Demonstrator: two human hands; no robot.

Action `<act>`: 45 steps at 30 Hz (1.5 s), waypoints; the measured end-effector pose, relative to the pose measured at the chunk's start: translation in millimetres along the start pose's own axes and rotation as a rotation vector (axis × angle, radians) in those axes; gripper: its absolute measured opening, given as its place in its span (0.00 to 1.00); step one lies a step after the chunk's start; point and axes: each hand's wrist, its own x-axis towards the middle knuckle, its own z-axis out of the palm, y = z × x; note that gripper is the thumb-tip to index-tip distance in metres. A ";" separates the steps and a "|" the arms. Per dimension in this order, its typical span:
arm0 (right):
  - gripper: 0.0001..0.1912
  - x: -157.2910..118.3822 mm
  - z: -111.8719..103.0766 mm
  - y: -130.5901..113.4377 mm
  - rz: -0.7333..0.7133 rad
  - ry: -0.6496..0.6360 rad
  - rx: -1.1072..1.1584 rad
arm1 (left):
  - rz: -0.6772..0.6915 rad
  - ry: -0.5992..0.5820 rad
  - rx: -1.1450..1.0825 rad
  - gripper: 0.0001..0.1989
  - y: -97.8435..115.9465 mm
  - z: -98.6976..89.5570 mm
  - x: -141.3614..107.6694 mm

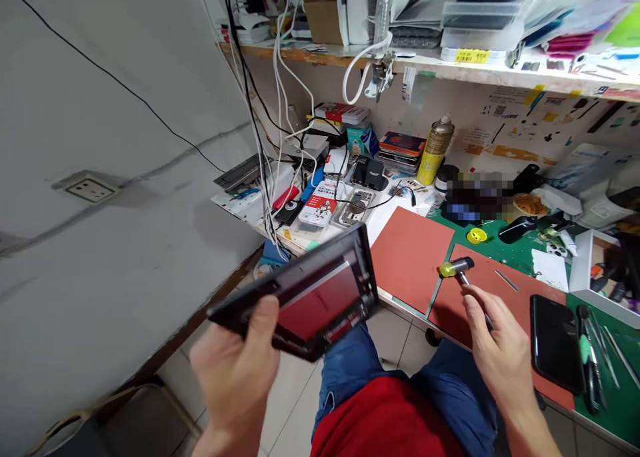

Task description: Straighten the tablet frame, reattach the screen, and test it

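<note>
My left hand [240,360] is closed round the near-left corner of a black tablet-like frame [367,277], with the thumb on its face. The frame is tilted in the air, off the bench's front edge, and a reddish reflective panel [323,300] shows inside it. In my right hand [500,350] is the handle of a small hammer [456,267] with a yellow-green tip. Its head rests on or just above a reddish-brown mat [480,297]; I cannot tell which. A thin metal strip [507,280] lies on that mat.
A black phone [557,344] and several tweezers [605,350] lie at the right. Behind are a yellow spray can [436,150], boxes and hanging cables [273,144]. A second reddish mat [413,257] lies left of the hammer. A shelf [500,74] overhangs the bench. A white tray [580,264] holds tools.
</note>
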 end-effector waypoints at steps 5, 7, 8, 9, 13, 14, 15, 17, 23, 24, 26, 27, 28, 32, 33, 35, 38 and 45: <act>0.29 26.4 -28.8 74.6 0.053 -0.117 -0.702 | 0.094 0.046 -0.160 0.18 -11.1 66.5 67.5; 0.22 32.1 -29.0 87.9 0.076 -0.199 -0.706 | 0.121 0.027 -0.150 0.20 -13.7 88.1 81.4; 0.19 34.5 -28.6 90.4 0.077 -0.223 -0.694 | 0.129 0.014 -0.139 0.21 -15.5 95.3 84.8; 0.18 36.6 -28.4 90.8 0.077 -0.238 -0.684 | 0.134 -0.001 -0.129 0.22 -17.9 100.2 86.1; 0.19 40.8 -35.0 78.0 0.128 -0.316 -0.625 | 0.132 -0.061 -0.130 0.21 -28.7 106.2 80.7; 0.20 40.7 -38.1 71.9 0.150 -0.342 -0.579 | 0.132 -0.073 -0.138 0.21 -31.0 106.9 79.0; 0.21 40.3 -41.2 64.3 0.171 -0.362 -0.521 | 0.131 -0.084 -0.146 0.21 -32.9 107.9 77.7; 0.24 39.9 -46.3 44.9 0.183 -0.374 -0.397 | 0.129 -0.105 -0.159 0.21 -35.5 111.1 76.7; 0.24 51.5 -49.5 -34.9 -0.157 -0.290 -0.317 | 0.119 -0.147 -0.206 0.23 -33.9 126.8 78.5; 0.23 54.4 -49.9 -48.2 -0.204 -0.262 -0.329 | 0.118 -0.153 -0.216 0.24 -33.0 129.9 78.7; 0.23 60.1 -51.6 -73.3 -0.263 -0.212 -0.353 | 0.116 -0.162 -0.234 0.24 -31.4 136.0 79.1; 0.23 62.9 -52.8 -85.3 -0.285 -0.200 -0.359 | 0.116 -0.166 -0.242 0.25 -30.9 138.9 79.4; 0.23 65.8 -53.7 -96.9 -0.313 -0.193 -0.356 | 0.115 -0.170 -0.250 0.25 -30.6 141.6 79.6; 0.19 79.7 -49.6 -140.4 -0.501 -0.182 -0.322 | 0.120 -0.195 -0.286 0.25 -30.3 148.7 79.6; 0.18 83.4 -45.7 -149.9 -0.566 -0.170 -0.331 | 0.125 -0.202 -0.296 0.25 -30.2 149.4 79.3; 0.15 90.1 -34.7 -166.2 -0.715 -0.134 -0.368 | 0.139 -0.213 -0.314 0.24 -29.7 150.1 79.0; 0.13 96.7 -15.9 -183.1 -0.925 -0.090 -0.391 | 0.151 -0.213 -0.330 0.23 -27.7 150.9 79.5; 0.15 100.4 -2.7 -195.3 -0.988 -0.089 -0.387 | 0.119 -0.223 -0.320 0.19 -16.4 139.9 81.0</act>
